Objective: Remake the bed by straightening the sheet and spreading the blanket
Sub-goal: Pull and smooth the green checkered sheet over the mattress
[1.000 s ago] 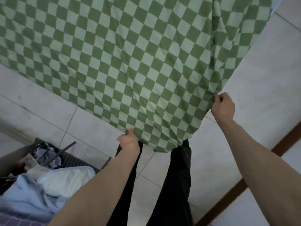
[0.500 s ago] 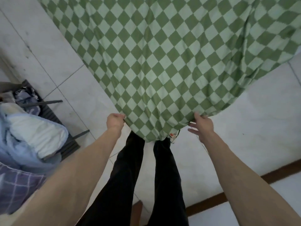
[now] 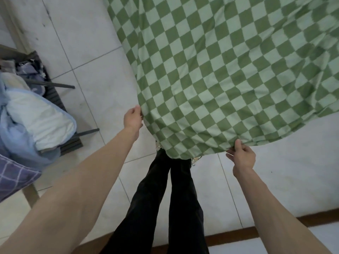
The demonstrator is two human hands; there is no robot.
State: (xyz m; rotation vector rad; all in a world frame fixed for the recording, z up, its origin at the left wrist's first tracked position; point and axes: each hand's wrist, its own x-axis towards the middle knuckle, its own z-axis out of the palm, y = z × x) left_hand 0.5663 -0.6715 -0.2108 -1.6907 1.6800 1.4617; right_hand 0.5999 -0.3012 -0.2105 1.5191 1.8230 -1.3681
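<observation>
Bedding pile [image 3: 34, 121] sat at the left edge. Left hand [image 3: 133, 118] pinched the checkered sheet [image 3: 220, 79] at its side edge, right hand [image 3: 242, 155] gripped the lower hem; the sheet billowed away toward upper right.

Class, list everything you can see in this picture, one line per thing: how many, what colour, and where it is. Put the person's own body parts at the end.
Checked cloth: one, green and pale green, held up across the upper right, its low corner hanging over the feet.
Floor tiles: many, off-white with thin grey joints, under everything.
Wooden strip: one, brown, along the floor at lower right.
Rack: one, dark grey with slats and bars, at left.
Pale bedding: one heap, light blue and white, on the rack.
Plaid fabric: one piece, purple with pale lines, at the lower left edge.
Trouser legs: two, black, bottom centre.
Left hand: one, pinching the cloth's left edge.
Right hand: one, fingers pinching the cloth's lower edge.
</observation>
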